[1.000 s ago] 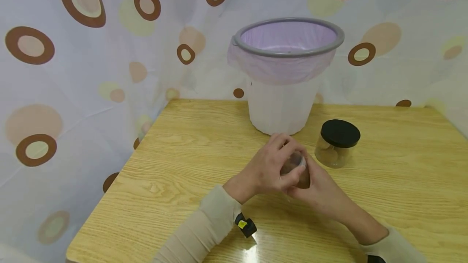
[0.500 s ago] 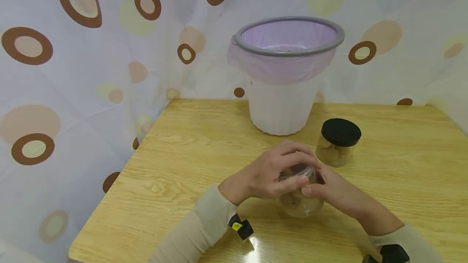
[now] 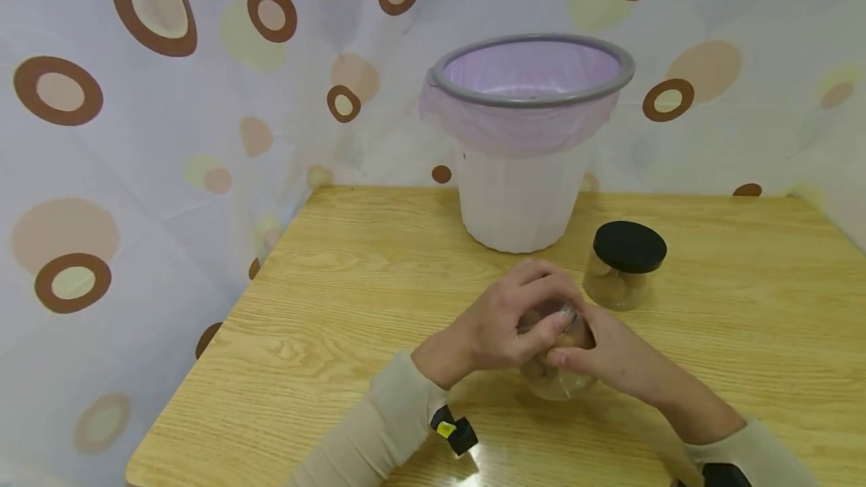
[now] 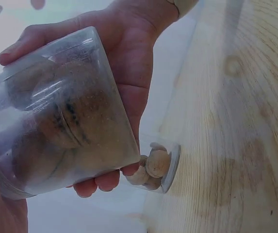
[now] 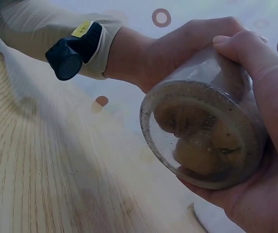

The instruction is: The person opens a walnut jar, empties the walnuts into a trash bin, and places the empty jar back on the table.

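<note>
Both hands hold a clear jar (image 3: 558, 385) with round brown, walnut-like things inside. My left hand (image 3: 504, 322) curls over its upper end, thumb along the rim, and hides most of that end. From the other side my right hand (image 3: 629, 355) wraps the jar's wall. Seen from the left wrist, the jar (image 4: 66, 116) lies tilted in the right palm (image 4: 129, 63), above the table. The right wrist view faces the jar's round bottom (image 5: 202, 141). A second jar (image 3: 619, 288) with a black lid (image 3: 629, 245) stands just beyond the right hand.
At the back of the wooden table (image 3: 325, 269) stands a white bin (image 3: 521, 201), its pink-purple liner folded over under a grey rim (image 3: 534, 101). A patterned curtain (image 3: 223, 96) hangs behind and to the left. Black wrist cameras (image 3: 460, 434) sit on the sleeves.
Compared with a second ago, the hands and jar have shifted slightly right and nearer, and more of the jar's lower wall shows. Both hands keep holding it; the second jar stays put.
</note>
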Action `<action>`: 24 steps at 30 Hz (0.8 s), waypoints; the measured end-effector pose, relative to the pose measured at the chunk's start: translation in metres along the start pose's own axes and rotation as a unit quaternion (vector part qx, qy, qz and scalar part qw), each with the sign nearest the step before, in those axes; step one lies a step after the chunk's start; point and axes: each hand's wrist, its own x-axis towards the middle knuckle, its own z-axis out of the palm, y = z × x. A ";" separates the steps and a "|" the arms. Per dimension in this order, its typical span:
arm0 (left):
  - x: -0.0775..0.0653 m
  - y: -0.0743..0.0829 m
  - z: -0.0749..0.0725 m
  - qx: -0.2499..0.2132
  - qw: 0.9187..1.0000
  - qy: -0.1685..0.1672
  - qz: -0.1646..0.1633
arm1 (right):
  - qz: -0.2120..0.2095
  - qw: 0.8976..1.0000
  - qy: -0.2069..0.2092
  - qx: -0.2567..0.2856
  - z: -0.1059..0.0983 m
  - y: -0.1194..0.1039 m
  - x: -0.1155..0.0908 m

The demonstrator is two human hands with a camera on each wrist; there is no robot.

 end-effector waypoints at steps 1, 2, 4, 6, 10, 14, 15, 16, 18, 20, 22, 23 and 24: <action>0.000 0.001 0.000 0.001 1.000 0.003 0.000 | -0.004 1.000 0.002 -0.005 0.000 -0.001 0.000; 0.000 0.001 -0.001 0.002 1.000 0.005 0.001 | -0.008 1.000 0.004 -0.009 0.001 -0.002 0.001; 0.000 0.002 -0.002 0.002 1.000 0.008 0.004 | -0.016 1.000 0.005 -0.013 0.002 -0.003 0.001; 0.000 0.003 -0.003 0.000 1.000 0.010 0.005 | -0.026 0.999 0.009 -0.017 0.003 -0.005 0.000; 0.002 0.005 -0.005 -0.007 1.000 0.013 0.004 | -0.040 0.998 0.036 -0.033 0.006 -0.006 -0.001; 0.003 0.005 -0.005 -0.001 1.000 0.017 -0.001 | -0.036 0.997 0.062 -0.042 0.009 -0.007 -0.001; 0.003 0.005 -0.004 0.011 1.000 0.021 -0.008 | -0.033 0.996 0.070 -0.049 0.010 -0.007 -0.001; 0.004 0.005 -0.003 0.024 0.999 0.026 -0.016 | -0.028 0.995 0.079 -0.057 0.011 -0.007 0.000; 0.004 0.003 0.001 0.043 0.998 0.034 -0.037 | -0.011 0.992 0.096 -0.080 0.013 -0.006 0.002; 0.001 0.001 0.006 0.063 0.995 0.042 -0.060 | 0.013 0.989 0.110 -0.102 0.015 -0.003 0.004; -0.001 -0.001 0.009 0.072 0.993 0.051 -0.077 | 0.016 0.986 0.116 -0.121 0.016 -0.002 0.006; -0.002 -0.002 0.011 0.074 0.992 0.053 -0.083 | 0.018 0.985 0.116 -0.126 0.017 -0.001 0.006; -0.003 -0.003 0.011 0.077 0.992 0.056 -0.087 | 0.014 0.986 0.115 -0.123 0.017 -0.001 0.007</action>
